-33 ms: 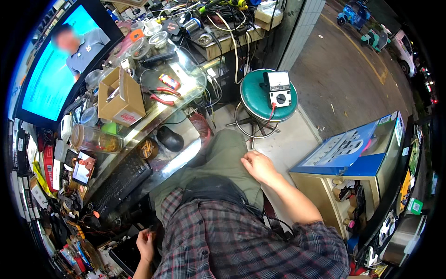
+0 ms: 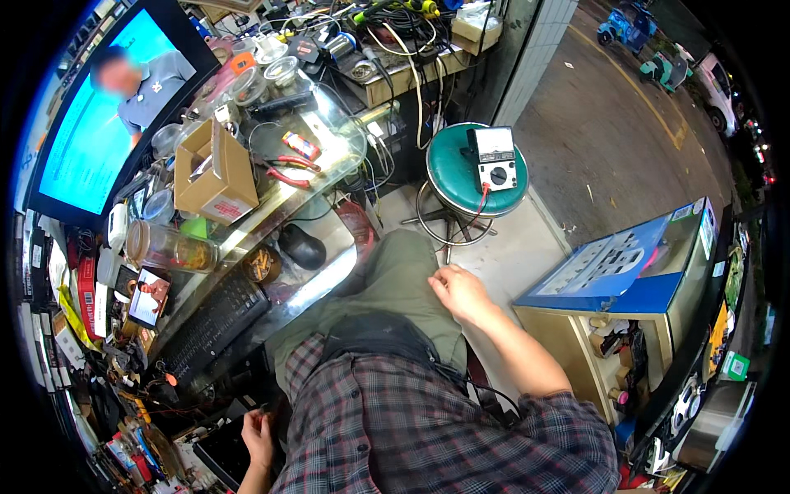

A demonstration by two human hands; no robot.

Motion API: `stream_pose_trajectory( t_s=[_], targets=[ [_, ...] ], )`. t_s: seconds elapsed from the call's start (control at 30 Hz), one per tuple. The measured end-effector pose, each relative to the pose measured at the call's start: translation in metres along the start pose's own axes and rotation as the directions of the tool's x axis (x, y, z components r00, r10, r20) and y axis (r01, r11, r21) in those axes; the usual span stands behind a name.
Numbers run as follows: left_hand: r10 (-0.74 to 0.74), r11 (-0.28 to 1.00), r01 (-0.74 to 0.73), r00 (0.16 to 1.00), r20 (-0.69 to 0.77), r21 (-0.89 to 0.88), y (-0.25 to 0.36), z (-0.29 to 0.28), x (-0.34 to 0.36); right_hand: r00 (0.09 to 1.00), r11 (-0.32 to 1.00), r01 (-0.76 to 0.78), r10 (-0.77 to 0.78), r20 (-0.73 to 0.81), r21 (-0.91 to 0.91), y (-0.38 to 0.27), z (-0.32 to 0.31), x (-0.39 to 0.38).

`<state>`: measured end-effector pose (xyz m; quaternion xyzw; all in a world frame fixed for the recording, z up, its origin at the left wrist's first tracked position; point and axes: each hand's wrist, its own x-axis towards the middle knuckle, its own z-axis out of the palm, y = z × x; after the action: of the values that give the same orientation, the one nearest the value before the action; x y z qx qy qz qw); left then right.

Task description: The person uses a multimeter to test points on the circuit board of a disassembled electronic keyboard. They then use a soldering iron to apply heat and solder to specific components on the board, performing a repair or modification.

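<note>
My right hand point(image 2: 451, 290) rests on my green-trousered lap point(image 2: 395, 276), its fingers loosely bent and apart, holding nothing. At the lower left, my left hand point(image 2: 257, 435) hangs beside my plaid shirt point(image 2: 378, 428) with fingers curled; whatever they might hold is too dark to make out. A black laptop-like object point(image 2: 216, 451) is beside that hand. In front of me a black keyboard point(image 2: 206, 329) and a black mouse point(image 2: 301, 245) sit at the desk. An analog multimeter point(image 2: 494, 171) with a red lead rests on a green round stool point(image 2: 453, 156) ahead.
The cluttered glass desk point(image 2: 329, 181) holds a monitor point(image 2: 82, 156), cardboard box point(image 2: 206, 193), red-handled pliers point(image 2: 292, 173), jars point(image 2: 169, 247) and a phone point(image 2: 148, 296). A blue-topped cabinet point(image 2: 609, 280) stands at right. Outside are parked scooters point(image 2: 666, 72) and a white car point(image 2: 716, 95).
</note>
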<state>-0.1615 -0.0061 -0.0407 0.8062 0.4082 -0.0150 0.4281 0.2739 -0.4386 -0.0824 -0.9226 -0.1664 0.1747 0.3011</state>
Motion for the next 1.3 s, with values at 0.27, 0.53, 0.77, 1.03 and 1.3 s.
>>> stream_pose_trajectory(
  t_s=[0.27, 0.53, 0.77, 1.03, 1.3],
  targets=[
    [-0.163, 0.976, 0.096, 0.916, -0.366, -0.194, -0.058, -0.031, 0.002, 0.931, 0.967, 0.023, 0.072, -0.358, 0.254, -0.026, -0.023, 0.088],
    [-0.271, 0.907, 0.384, 0.846, -0.458, 0.173, -0.042, -0.004, 0.012, 0.894, 0.904, 0.220, -0.037, -0.446, 0.367, -0.128, -0.059, 0.152],
    [-0.351, 0.833, 0.490, 0.828, -0.438, 0.258, -0.016, 0.000, 0.009, 0.834, 0.923, 0.262, -0.071, -0.547, 0.280, -0.221, -0.101, 0.234],
    [-0.399, 0.767, 0.537, 0.828, -0.394, 0.351, -0.004, 0.004, 0.012, 0.869, 0.964, 0.185, -0.069, -0.490, 0.193, -0.241, -0.096, 0.229],
    [-0.444, 0.775, 0.564, 0.807, -0.390, 0.284, -0.013, 0.015, 0.009, 0.926, 0.941, 0.117, 0.012, -0.376, 0.316, -0.248, -0.112, 0.165]
  ],
)
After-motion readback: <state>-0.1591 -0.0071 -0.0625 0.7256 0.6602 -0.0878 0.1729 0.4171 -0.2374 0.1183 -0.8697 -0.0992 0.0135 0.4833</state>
